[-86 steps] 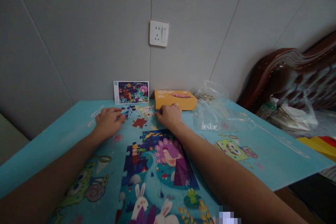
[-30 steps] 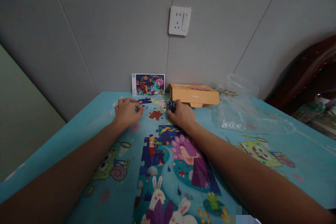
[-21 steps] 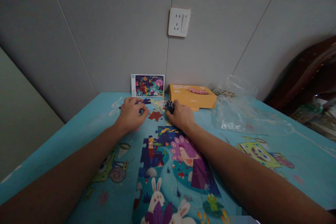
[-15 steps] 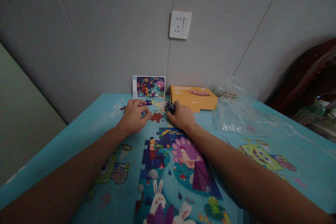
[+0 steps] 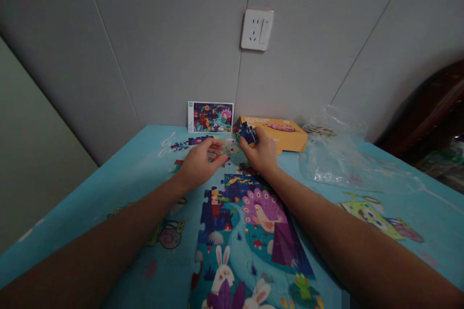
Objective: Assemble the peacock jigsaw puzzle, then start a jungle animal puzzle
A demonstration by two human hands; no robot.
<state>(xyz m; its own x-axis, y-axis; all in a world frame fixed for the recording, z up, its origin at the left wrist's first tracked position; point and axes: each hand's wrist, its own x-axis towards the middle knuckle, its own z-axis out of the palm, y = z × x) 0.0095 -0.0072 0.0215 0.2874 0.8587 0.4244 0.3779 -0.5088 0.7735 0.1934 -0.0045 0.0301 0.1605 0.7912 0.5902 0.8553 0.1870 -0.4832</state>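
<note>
right hand (image 5: 263,154) pinches a dark blue puzzle piece (image 5: 248,133); left hand (image 5: 199,166) rests flat, fingers loose, on scattered pieces (image 5: 188,143).

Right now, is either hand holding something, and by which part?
The right hand pinches a dark blue puzzle piece by its near edge, between fingertips. The left hand seems to hold nothing; it lies by the loose pieces.

Turquoise cartoon-printed tablecloth (image 5: 398,203), orange box (image 5: 286,136), dark-blue puzzle piece (image 5: 248,133), multicoloured reference card (image 5: 210,117), white socket (image 5: 257,29).
</note>
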